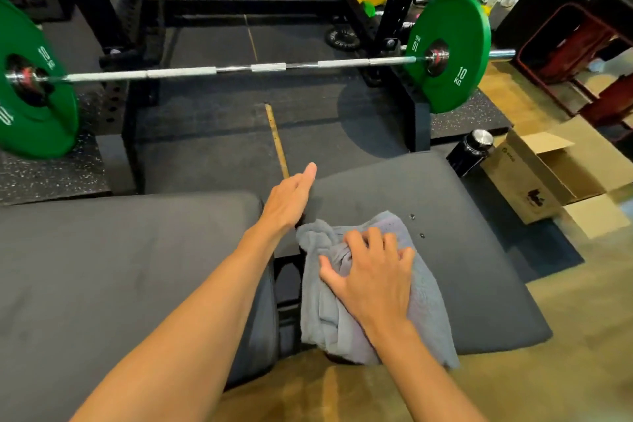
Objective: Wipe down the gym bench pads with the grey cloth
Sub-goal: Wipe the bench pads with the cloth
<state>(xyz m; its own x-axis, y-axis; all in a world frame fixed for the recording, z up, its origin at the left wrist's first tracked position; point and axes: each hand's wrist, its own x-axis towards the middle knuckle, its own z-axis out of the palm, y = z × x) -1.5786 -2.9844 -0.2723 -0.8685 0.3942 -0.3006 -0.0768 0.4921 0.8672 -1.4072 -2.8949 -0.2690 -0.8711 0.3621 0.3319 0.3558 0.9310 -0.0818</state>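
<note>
Two dark grey bench pads lie side by side with a gap between them: a long pad [120, 250] on the left and a shorter seat pad [472, 250] on the right. The grey cloth [325, 312] is bunched on the left part of the seat pad and hangs over its near edge. My right hand [373, 277] presses down on the cloth, fingers curled into its folds. My left hand [291, 199] rests flat with fingers together on the far left edge of the seat pad, at the gap, holding nothing.
A barbell [239, 70] with green 10 kg plates [445, 51] sits low in a black rack beyond the bench. A black bottle [469, 154] and an open cardboard box [541, 178] stand on the floor at the right. Red stools [575, 55] are at the far right.
</note>
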